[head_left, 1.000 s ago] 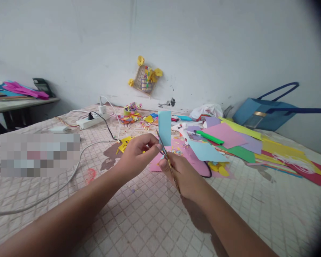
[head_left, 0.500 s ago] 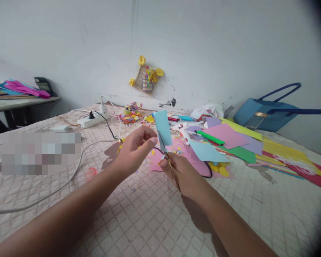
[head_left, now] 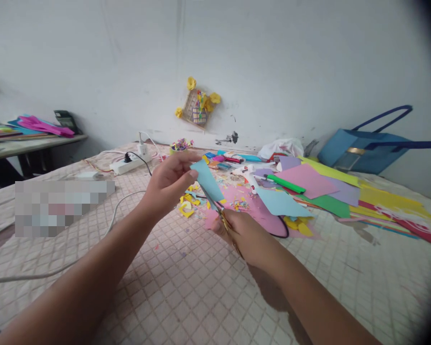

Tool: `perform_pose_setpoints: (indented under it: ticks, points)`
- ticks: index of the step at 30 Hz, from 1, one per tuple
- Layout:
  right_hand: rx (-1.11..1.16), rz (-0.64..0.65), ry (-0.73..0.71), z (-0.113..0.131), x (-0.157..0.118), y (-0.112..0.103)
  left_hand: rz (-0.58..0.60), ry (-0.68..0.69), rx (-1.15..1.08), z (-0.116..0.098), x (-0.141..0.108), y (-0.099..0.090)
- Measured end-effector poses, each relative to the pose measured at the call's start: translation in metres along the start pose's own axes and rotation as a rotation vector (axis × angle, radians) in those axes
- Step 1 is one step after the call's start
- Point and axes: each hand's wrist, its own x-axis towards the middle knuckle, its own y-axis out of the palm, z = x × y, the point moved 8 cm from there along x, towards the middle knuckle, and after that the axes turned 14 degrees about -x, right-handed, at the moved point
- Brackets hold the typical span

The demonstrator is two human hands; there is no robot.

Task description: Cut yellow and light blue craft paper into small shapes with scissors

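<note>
Swinging over from nearly upright, the blue paper strip (head_left: 209, 181) is now leaning to the left, its top end meeting the fingers of my left hand (head_left: 165, 184), which is sitting higher and farther left than it was half a second ago. Down at the strip's lower end, my right hand (head_left: 251, 235) is clamping the gold-handled scissors (head_left: 223, 219). My two hands are staying apart, with the strip slanting in the air between them above the counter (head_left: 187, 297). How firmly my left fingers are closing on that top corner, I cannot tell.

Trouble, as I am judging it, is lurking along the strip's lower left edge, where the blades are lying close against the paper; whether they are biting into it is not showing. Because the tips are pointing up toward my left thumb, a hasty squeeze could be nicking skin. If my left hold is only light, the thin paper could be twisting or buckling, sending a cut astray. Should the strip be slipping free, it could be dropping among the yellow scraps (head_left: 189, 197) or onto the pink sheet (head_left: 262, 215), where loose bits of paper (head_left: 241, 205) are already scattering.
</note>
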Motion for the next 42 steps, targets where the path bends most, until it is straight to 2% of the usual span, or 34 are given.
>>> perform_pose_setpoints:
  ticks: [6, 12, 24, 33, 39, 42]
  points:
    - [-0.035, 0.014, 0.026, -0.001, 0.000, 0.001, -0.048, -0.042, 0.008, 0.004, -0.001, -0.003]
    - [-0.048, -0.010, -0.008, 0.000, -0.001, 0.001, -0.034, -0.066, 0.002, 0.007, -0.001, 0.001]
    - [-0.038, -0.010, 0.001, 0.000, 0.000, 0.000, -0.060, 0.008, 0.089, 0.001, -0.002, -0.002]
    - [-0.026, -0.026, -0.011, 0.000, 0.001, -0.003, -0.048, -0.034, -0.010, 0.003, -0.003, 0.001]
    - [-0.027, -0.028, 0.001, -0.003, 0.001, -0.003, 0.049, -0.116, -0.123, 0.007, -0.003, 0.007]
    - [-0.026, -0.031, 0.010, -0.005, 0.000, -0.003, 0.138, -0.185, -0.063, 0.010, -0.005, 0.011]
